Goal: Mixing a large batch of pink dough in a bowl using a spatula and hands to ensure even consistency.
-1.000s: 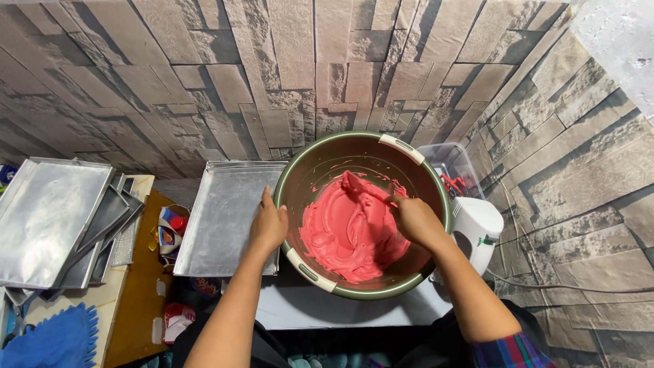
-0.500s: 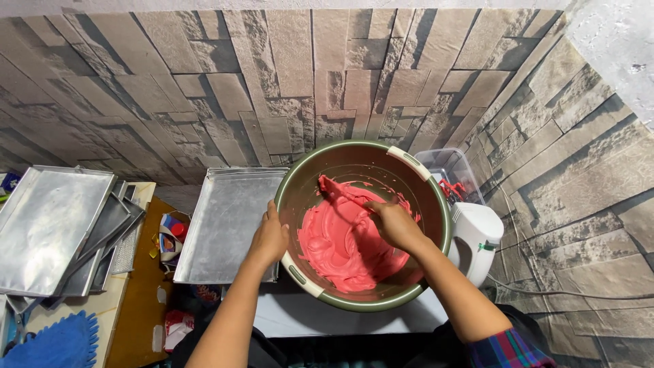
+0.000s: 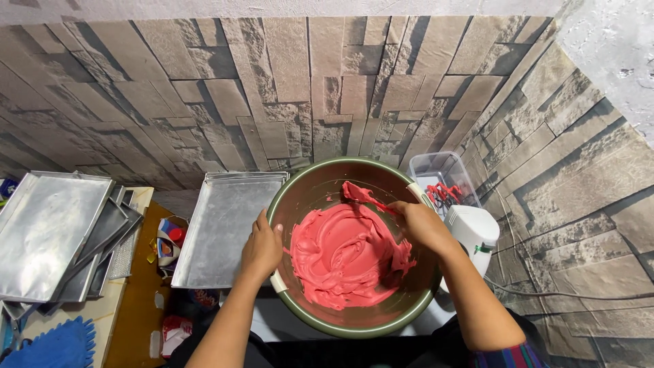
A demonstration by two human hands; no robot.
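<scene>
While a stone-patterned wall (image 3: 204, 88) fills the upper half of the frame, a stack of metal baking trays (image 3: 51, 232) lies at the left edge on a pale desk (image 3: 102, 315). A large green-rimmed mixing bowl (image 3: 310, 187) sits at lower centre, with pink batter (image 3: 340, 255) spread across its bottom and right side. Just left of it, touching its rim, lies a single rectangular baking tray (image 3: 225, 228). A white hand mixer (image 3: 477, 235) stands just right of the bowl, and a clear plastic box (image 3: 439, 170) sits behind the mixer. The left hand (image 3: 262, 245) is clasped over the bowl's left rim. The right hand (image 3: 422, 225) is closed around the handle of a batter-coated spatula (image 3: 364, 196), whose blade rests against the bowl's far inner wall. A blue mop-like cloth (image 3: 58, 344) shows at lower left.
</scene>
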